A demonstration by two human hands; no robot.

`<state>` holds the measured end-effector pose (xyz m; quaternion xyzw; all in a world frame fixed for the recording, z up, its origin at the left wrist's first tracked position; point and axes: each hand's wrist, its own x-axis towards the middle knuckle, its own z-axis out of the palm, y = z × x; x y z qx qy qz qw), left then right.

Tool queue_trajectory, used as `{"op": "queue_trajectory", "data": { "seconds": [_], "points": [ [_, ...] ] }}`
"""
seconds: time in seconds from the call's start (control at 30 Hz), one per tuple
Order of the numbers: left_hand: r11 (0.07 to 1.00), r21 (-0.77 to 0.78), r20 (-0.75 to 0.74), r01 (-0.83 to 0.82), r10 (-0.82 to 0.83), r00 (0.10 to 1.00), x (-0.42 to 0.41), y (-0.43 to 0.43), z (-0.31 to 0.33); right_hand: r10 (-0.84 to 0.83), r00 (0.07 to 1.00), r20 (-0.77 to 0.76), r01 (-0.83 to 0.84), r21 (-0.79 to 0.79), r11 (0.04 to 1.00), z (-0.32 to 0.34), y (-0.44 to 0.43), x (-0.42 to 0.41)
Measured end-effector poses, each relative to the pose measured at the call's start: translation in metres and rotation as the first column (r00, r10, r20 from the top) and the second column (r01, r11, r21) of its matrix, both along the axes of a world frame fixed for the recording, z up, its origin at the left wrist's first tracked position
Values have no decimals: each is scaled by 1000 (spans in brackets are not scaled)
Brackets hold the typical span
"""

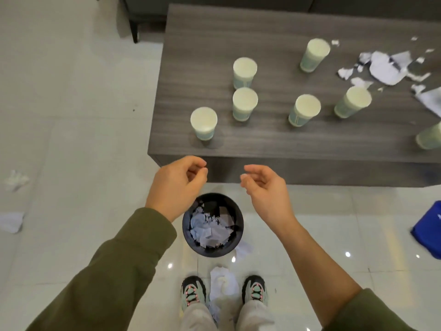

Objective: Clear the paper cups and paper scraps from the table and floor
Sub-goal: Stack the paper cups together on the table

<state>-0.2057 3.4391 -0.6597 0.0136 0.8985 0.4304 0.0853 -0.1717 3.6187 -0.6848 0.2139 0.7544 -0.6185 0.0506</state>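
Scraps of white paper (210, 231) lie in the round black bin (212, 252) below your left hand (175, 187) and right hand (265, 189), both loosely curled, holding nothing.

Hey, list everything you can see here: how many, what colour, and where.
paper cups: seven, cream with green print, upright on the table, one cut off by the right edge
paper scraps on the table: many, white, far right part
table: one, dark grey wood grain, ahead
waste bin: one, black, on the floor below the hands, holds white scraps
paper scraps on the floor: at least four, white, two at left, one beside the bin, one between the shoes
blue object: one, on the floor at the right edge, cannot tell what it is
shoes: two, green and black
sleeves: two, olive green
left hand: empty, fingers loosely curled
right hand: empty, fingers loosely curled
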Motion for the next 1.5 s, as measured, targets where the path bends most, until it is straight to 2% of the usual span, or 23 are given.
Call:
{"op": "queue_trajectory", "data": {
  "seconds": [0.3, 0.6, 0.93, 1.33, 1.5],
  "points": [
    [999, -29, -90, 19, -21, 996, -39, 9, 95, -28, 992, -121, 30, 15, 999, 97, 1, -34],
    [997, -72, -103, 20, -27, 994, -76, 16, 147, -52, 982, -180, 63, 55, 997, 162, 14, -67],
    [1000, -18, -132, 0, -2, 991, -106, 70, 161, -41, 978, -206, 47, 24, 999, 165, 59, -97],
    [976, -2, -126, -220, 218, 968, -129, 156, 162, 117, 976, -185, -108, 58, 992, 163, 170, -136],
    [970, 16, -109, -241, 242, 964, -132, 174, 159, 158, 967, -202, -151, 48, 987, 161, 181, -147]
  ]
}}
